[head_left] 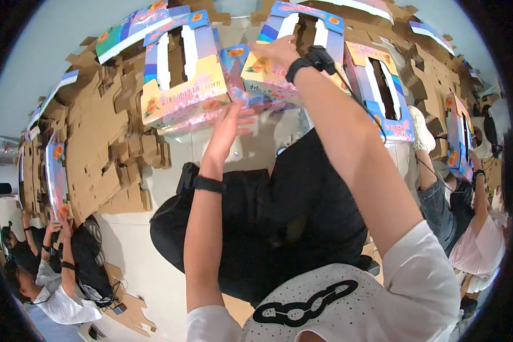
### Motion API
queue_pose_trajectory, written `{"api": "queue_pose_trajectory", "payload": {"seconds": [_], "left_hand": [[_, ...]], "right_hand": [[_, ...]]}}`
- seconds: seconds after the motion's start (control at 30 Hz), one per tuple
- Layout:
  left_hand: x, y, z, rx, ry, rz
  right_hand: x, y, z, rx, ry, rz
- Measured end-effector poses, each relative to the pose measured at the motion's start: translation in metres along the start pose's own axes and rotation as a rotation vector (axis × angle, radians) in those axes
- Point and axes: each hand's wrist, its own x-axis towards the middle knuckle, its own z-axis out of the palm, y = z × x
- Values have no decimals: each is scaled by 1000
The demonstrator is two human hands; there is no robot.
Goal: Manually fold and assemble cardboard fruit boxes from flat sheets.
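A yellow, blue and pink printed carton with fruit pictures stands in front of me, its top slotted open between white flaps. My right hand lies on its upper left part, fingers stretched out to the left. My left hand is held low with its fingers apart, holding nothing, close to the lower right corner of a similar carton on the left. Between these two, a blue printed carton part shows partly. To the right, a third slotted carton leans at an angle.
Stacks of flat brown cardboard lie at the left, with more cardboard at the right. A person sits at the far left handling a printed carton. Another person at the right holds a carton.
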Motion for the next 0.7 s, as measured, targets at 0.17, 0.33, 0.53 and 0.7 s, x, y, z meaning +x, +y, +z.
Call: {"api": "queue_pose_trajectory", "payload": {"seconds": [0.17,0.33,0.53,0.7], "left_hand": [[-4,2,-8,107,8,23],[2,4,-8,141,35,119],[10,-15,-18,250,143,285],[6,-3,-6,248,134,409]], "right_hand": [[-13,-32,1,207,134,437],[-12,17,-60,291,98,1],[-54,47,-128,334,-78,-294],[-71,114,-152,76,-228,-431]]}}
